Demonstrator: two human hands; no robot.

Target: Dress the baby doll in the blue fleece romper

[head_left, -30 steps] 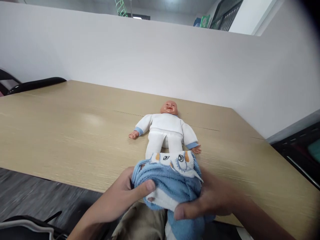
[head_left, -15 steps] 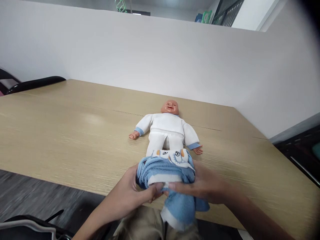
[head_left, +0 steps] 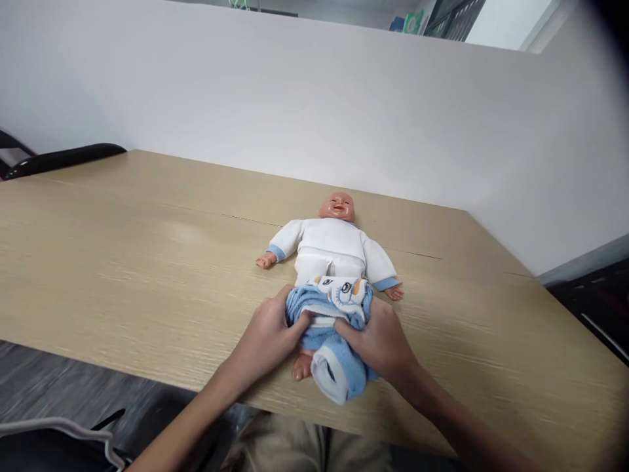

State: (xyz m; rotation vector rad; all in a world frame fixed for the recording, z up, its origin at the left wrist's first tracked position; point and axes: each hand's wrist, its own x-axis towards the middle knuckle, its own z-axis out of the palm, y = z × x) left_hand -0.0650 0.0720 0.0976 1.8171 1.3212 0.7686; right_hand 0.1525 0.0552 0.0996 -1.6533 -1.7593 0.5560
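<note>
A baby doll (head_left: pixel 331 236) in a white top with light blue cuffs lies on its back, its head away from me. Over its lower legs is a bunched blue-and-white terry doll garment (head_left: pixel 328 305) with an embroidered animal face. I cannot tell whether it is trousers or a top. My left hand (head_left: pixel 270 331) grips its left side and my right hand (head_left: pixel 386 337) its right side, thumbs on the pale edge. A tube of the garment with a white cuff hangs toward me. One bare doll foot (head_left: pixel 301 366) shows beside it; the other is hidden.
The doll lies on a light wooden table (head_left: pixel 147 262) whose front edge is close to my lap. A white partition (head_left: pixel 295 98) rises behind it. A black chair (head_left: pixel 66 159) stands at the far left. A pale cable (head_left: pixel 63 429) runs at lower left.
Both hands have moved up and away from me with the garment, farther over the doll's legs. The doll's foot now shows below it, and the hanging cuff opening faces me.
</note>
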